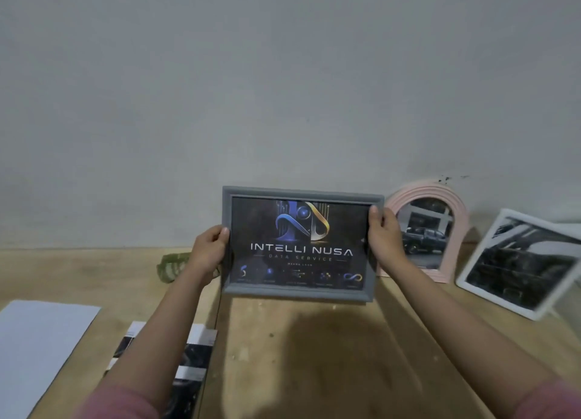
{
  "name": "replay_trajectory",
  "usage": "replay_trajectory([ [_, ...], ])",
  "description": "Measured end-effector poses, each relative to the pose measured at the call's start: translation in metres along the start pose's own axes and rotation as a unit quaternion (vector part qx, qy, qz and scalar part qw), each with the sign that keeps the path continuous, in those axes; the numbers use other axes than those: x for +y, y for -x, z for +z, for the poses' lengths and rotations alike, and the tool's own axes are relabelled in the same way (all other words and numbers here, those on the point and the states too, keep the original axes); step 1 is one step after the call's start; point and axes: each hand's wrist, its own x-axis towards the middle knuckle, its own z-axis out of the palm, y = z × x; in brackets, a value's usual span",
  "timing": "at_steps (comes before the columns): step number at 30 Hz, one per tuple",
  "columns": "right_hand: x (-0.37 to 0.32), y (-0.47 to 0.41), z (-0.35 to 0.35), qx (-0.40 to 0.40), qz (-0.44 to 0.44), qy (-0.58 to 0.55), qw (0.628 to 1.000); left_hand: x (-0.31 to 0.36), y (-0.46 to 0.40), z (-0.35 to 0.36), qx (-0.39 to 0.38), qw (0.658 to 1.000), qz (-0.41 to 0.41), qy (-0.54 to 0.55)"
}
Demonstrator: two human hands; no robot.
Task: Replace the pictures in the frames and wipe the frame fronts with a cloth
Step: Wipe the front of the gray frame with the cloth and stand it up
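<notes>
Before a plain grey wall, above a wooden table, the left hand and right hand each grip a side edge of the upright grey picture frame, thumbs on its front.

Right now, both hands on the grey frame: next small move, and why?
Probably set the grey frame down upright against the wall, left of the pink arched frame. The left hand and right hand hold it upright with a picture already in it, and the other frames stand there.
</notes>
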Motion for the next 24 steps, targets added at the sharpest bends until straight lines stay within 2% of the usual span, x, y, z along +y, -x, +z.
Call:
replay_trajectory([
  [11, 0.020, -0.031, 0.024, -0.008, 0.030, -0.039, 0.999, -0.022, -0.046, 0.021, 0.051, 0.998, -0.038, 0.005],
  [16, 0.029, -0.041, 0.038, -0.010, 0.049, -0.040, 0.998, -0.040, -0.050, 0.023, 0.049, 0.997, -0.064, 0.011],
  [24, 0.034, -0.057, 0.044, 0.004, 0.066, -0.033, 0.997, -0.039, -0.058, 0.032, 0.052, 0.997, -0.050, 0.030],
])
